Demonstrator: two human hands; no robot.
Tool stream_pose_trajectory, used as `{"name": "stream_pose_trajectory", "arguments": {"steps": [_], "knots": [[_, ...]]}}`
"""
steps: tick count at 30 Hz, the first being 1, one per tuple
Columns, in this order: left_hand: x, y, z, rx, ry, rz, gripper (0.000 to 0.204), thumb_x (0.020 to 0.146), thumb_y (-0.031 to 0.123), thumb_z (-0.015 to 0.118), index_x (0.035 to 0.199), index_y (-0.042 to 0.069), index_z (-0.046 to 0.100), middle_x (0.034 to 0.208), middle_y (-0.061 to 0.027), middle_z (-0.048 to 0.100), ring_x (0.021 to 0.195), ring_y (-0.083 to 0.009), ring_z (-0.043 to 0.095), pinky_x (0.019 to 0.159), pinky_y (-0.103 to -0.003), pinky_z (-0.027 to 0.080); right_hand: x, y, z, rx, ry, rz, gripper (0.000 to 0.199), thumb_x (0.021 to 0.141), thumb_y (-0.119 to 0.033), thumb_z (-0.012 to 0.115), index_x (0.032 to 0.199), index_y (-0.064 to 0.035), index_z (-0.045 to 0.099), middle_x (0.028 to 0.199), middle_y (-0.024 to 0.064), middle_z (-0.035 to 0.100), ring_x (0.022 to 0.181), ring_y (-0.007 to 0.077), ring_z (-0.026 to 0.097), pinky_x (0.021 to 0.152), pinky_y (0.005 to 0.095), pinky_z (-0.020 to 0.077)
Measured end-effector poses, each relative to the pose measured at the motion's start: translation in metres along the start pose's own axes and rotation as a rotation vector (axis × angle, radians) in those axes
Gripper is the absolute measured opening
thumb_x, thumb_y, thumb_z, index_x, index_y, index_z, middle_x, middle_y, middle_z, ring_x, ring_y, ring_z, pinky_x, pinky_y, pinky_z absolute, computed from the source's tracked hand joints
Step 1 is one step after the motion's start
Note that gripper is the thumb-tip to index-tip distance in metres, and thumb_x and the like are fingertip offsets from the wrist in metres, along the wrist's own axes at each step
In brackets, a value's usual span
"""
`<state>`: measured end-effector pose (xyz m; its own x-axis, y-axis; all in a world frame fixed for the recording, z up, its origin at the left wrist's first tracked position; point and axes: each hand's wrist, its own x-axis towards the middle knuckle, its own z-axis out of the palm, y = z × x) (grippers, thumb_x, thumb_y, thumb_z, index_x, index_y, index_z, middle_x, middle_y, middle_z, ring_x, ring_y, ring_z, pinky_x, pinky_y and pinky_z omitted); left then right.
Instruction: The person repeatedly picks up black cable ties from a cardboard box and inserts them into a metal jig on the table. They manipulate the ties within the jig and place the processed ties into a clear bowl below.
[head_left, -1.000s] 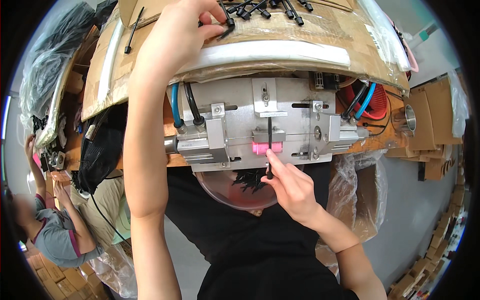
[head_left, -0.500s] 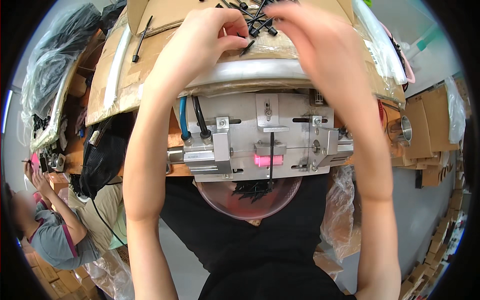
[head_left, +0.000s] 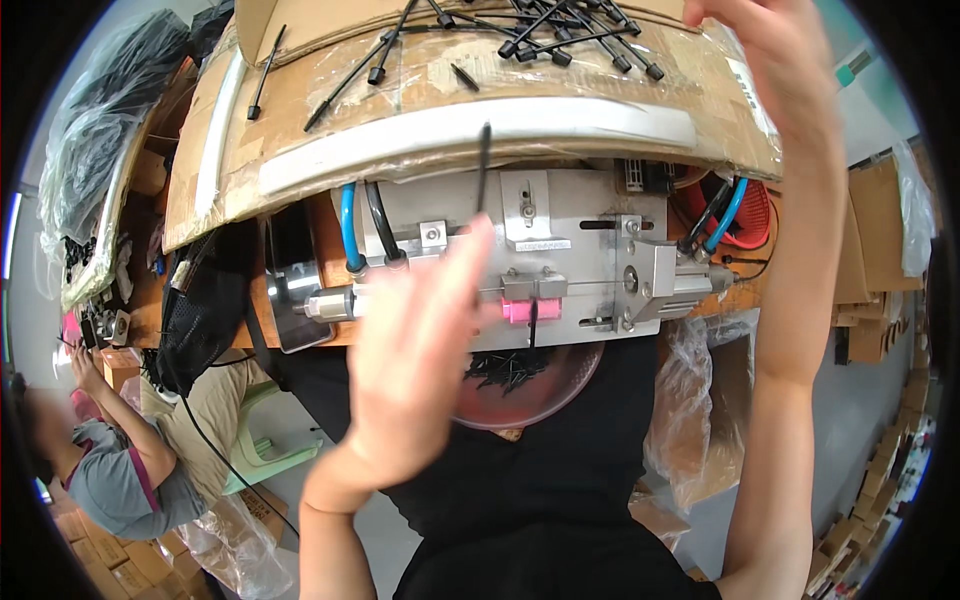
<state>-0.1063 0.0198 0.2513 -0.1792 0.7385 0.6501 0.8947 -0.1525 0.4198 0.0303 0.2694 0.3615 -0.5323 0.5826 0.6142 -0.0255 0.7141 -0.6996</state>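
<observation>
My left hand (head_left: 415,360), smeared by motion, is over the left side of a metal clamping fixture (head_left: 590,270). A thin black rod (head_left: 484,165) points up from its fingertips. In the fixture's middle, a short dark piece (head_left: 533,322) crosses a pink block (head_left: 517,311). Below the front edge, a translucent reddish bowl (head_left: 585,385) holds several short black pieces (head_left: 508,370). My right hand (head_left: 775,50) is raised at the top right, beside several black rods with thick ends (head_left: 560,35) on cardboard. The top edge cuts it off, so its grip is unclear.
The cardboard sheet (head_left: 350,155) with a white strip lies behind the fixture. Blue hoses (head_left: 349,225) run to the cylinders. A phone (head_left: 297,270) lies left, and a red basket (head_left: 750,220) stands right. Another person (head_left: 130,470) sits at far left; cartons (head_left: 880,230) stand right.
My left hand has come down and toward me, from the cardboard to the fixture, with a black rod. My right hand has moved right. Less of the dark piece in the fixture shows.
</observation>
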Motion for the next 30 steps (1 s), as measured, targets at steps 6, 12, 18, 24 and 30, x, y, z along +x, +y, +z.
{"name": "stream_pose_trajectory", "arguments": {"steps": [6,12,18,24,30], "knots": [[-0.071,0.036,0.038,0.113,-0.270,-0.080,0.073,0.069,0.002,0.077,0.136,-0.004,0.050,0.092,-0.0093,0.056,0.080,-0.0250,0.052,0.073,-0.037,0.045,-0.041,-0.025,-0.025,0.445,0.145,0.186,0.035,0.094,-0.026,0.064,0.116,0.0017,0.061,0.106,0.0164,0.069,0.097,0.0232,0.066,0.071,0.0278,0.0527],[-0.065,0.034,0.046,0.132,-0.332,-0.045,0.062,0.081,0.004,0.066,0.138,-0.007,0.045,0.094,-0.0089,0.049,0.081,-0.0213,0.049,0.073,-0.032,0.045,-0.093,-0.015,-0.048,0.265,0.085,0.027,0.033,0.101,-0.021,0.053,0.124,0.0022,0.054,0.118,0.0166,0.062,0.103,0.0197,0.057,0.072,0.0233,0.0444],[-0.046,0.029,0.020,-0.012,-0.349,-0.128,0.065,0.073,-0.003,0.071,0.135,0.000,0.052,0.094,-0.0091,0.055,0.084,-0.0264,0.053,0.077,-0.037,0.047,-0.186,-0.029,0.037,-0.070,-0.066,-0.061,0.037,0.074,0.011,0.074,0.108,0.0037,0.062,0.087,0.0126,0.068,0.075,0.0195,0.064,0.064,0.0281,0.0530],[0.100,-0.083,-0.010,0.167,-0.037,-0.043,0.030,0.086,0.005,0.065,0.116,0.009,0.066,0.093,-0.0054,0.059,0.071,-0.0141,0.053,0.070,-0.025,0.047,-0.256,-0.022,0.097,-0.182,-0.145,0.078,0.062,0.071,0.015,0.073,0.129,0.0089,0.054,0.081,0.0113,0.065,0.070,0.0215,0.064,0.065,0.0306,0.0544],[0.117,-0.103,-0.026,0.073,-0.287,-0.160,0.024,0.083,0.004,0.069,0.107,0.006,0.069,0.082,-0.0014,0.056,0.070,-0.0107,0.050,0.068,-0.025,0.046,-0.254,-0.012,0.116,-0.179,-0.148,0.030,0.064,0.071,0.007,0.075,0.131,0.0068,0.054,0.070,0.0082,0.053,0.062,0.0218,0.050,0.059,0.0343,0.0446]]}}
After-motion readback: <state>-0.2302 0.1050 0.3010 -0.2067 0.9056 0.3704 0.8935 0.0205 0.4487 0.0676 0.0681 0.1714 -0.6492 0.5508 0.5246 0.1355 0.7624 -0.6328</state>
